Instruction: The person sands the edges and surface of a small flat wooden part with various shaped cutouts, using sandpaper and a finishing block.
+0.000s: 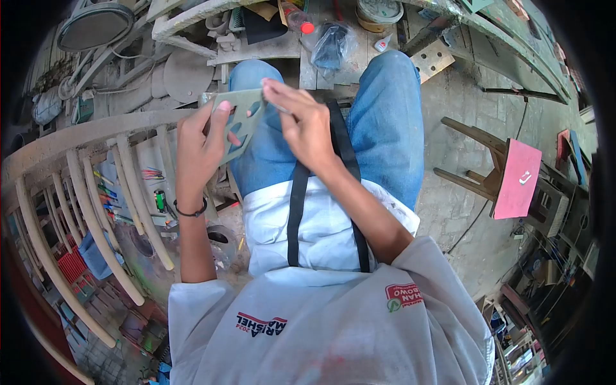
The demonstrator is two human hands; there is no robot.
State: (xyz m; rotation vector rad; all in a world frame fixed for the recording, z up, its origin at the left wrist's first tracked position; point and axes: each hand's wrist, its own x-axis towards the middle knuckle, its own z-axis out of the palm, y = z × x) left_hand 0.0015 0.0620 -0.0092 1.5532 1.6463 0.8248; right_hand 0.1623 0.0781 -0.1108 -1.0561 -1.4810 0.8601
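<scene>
My left hand [200,138], with a dark band at its wrist, grips a flat grey-green board [242,99] with several cut-out holes. Its thumb lies on the near face, and fingertips show through the openings. The board is tilted above my left knee. At its upper right corner is my right hand [303,122], fingers bent and pressed together against the edge. A thin pale sliver shows under those fingers; blur hides what it is.
A curved wooden rail with slats [96,135] runs along my left. Ahead, a low bench holds a bottle [296,18], a plastic bag [333,48], a tub [378,14] and a small glue bottle [383,43]. A pink-topped stool [516,178] lies on its side at right.
</scene>
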